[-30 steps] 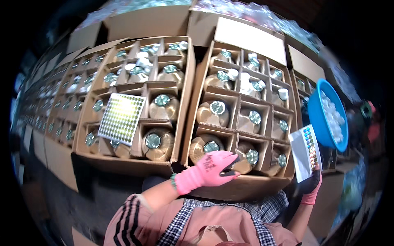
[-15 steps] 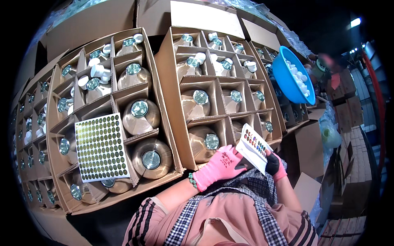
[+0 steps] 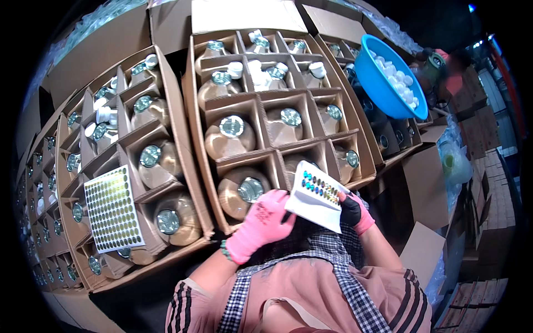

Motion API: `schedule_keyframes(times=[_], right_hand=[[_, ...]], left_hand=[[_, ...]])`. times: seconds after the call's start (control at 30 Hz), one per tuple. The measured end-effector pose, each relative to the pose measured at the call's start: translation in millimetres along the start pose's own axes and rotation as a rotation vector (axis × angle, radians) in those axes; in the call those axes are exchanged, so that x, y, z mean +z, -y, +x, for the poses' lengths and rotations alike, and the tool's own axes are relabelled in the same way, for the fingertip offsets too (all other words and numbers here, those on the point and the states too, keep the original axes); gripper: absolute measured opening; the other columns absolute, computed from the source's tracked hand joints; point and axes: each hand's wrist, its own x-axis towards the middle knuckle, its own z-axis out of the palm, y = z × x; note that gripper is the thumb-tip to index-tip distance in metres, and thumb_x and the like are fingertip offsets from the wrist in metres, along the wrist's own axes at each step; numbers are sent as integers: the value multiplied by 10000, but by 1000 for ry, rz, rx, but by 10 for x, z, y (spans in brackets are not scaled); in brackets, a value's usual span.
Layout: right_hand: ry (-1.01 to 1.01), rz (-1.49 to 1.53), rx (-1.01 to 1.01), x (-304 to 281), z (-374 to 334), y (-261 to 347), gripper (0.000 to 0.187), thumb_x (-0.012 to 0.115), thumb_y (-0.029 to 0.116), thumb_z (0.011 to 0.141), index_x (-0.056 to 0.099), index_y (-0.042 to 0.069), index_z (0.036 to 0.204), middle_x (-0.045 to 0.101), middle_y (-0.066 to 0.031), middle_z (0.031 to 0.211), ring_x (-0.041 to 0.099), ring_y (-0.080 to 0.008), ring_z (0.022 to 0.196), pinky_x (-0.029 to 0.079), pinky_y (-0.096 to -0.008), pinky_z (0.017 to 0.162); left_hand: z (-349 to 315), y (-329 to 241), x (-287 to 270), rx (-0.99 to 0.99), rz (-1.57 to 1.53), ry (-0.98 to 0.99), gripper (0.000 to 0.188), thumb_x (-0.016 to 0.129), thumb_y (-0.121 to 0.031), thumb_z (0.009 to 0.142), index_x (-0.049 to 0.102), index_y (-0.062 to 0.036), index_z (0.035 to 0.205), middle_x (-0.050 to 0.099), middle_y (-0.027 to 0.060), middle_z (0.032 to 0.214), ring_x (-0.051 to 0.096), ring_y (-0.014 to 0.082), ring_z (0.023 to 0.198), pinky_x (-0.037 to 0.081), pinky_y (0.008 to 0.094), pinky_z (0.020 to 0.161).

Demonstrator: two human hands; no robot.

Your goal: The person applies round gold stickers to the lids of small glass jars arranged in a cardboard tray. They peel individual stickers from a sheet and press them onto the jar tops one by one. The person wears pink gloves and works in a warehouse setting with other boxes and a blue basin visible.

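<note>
Holding the sticker sheet by its lower corner, the right hand grips it closed. The left hand touches its near edge, fingers curled; the nearest jug cap lies just above this hand.

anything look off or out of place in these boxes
Mostly tidy. One sticker sheet lies loose across the dividers of the left carton, covering jars. A few loose white caps sit on jar tops in the middle carton's back rows. The blue bowl of caps perches tilted on the right carton.
</note>
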Motion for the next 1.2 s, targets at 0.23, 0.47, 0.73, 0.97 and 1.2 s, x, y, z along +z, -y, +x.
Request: schedule_keyframes(times=[0.23, 0.47, 0.73, 0.97, 1.2], right_hand=[[154, -297, 54, 161, -86, 412, 341, 614, 232, 807, 571, -40, 1009, 584, -1, 831, 492, -52, 742, 409, -202, 659], [-38, -386, -228, 102, -161, 824, 259, 615, 148, 797, 577, -41, 970, 572, -3, 787, 501, -43, 734, 417, -202, 661], [133, -934, -641, 142, -319, 581, 187, 641, 129, 747, 589, -9, 862, 585, -121, 824, 561, -229, 717, 430, -278, 651], [70, -607, -267, 559, -435, 546, 374, 715, 49, 685, 530, -52, 994, 571, -39, 818, 502, -75, 777, 432, -227, 718], [-19, -551, -467, 654, -413, 458, 383, 606, -106, 630, 538, -66, 1005, 608, -84, 940, 553, -115, 893, 431, -251, 823]], left_hand=[[112, -185, -45, -402, -228, -51, 319, 652, -100, 660, 579, -21, 960, 591, 142, 886, 572, 293, 879, 449, 338, 774], [129, -105, 62, -635, -327, -446, 145, 451, -1, 839, 570, 40, 911, 583, 60, 852, 559, 123, 787, 449, 251, 744], [246, -698, 60, -38, 132, -405, 400, 688, -86, 657, 539, 21, 1013, 539, 155, 1049, 465, 310, 1077, 362, 387, 924], [59, -524, -139, -365, -258, -68, 245, 667, 20, 641, 573, 23, 867, 582, 92, 831, 551, 182, 799, 431, 285, 741], [-66, -596, -301, -348, -384, -159, 351, 700, -17, 652, 566, 3, 976, 571, 40, 817, 537, 122, 759, 438, 239, 715]])
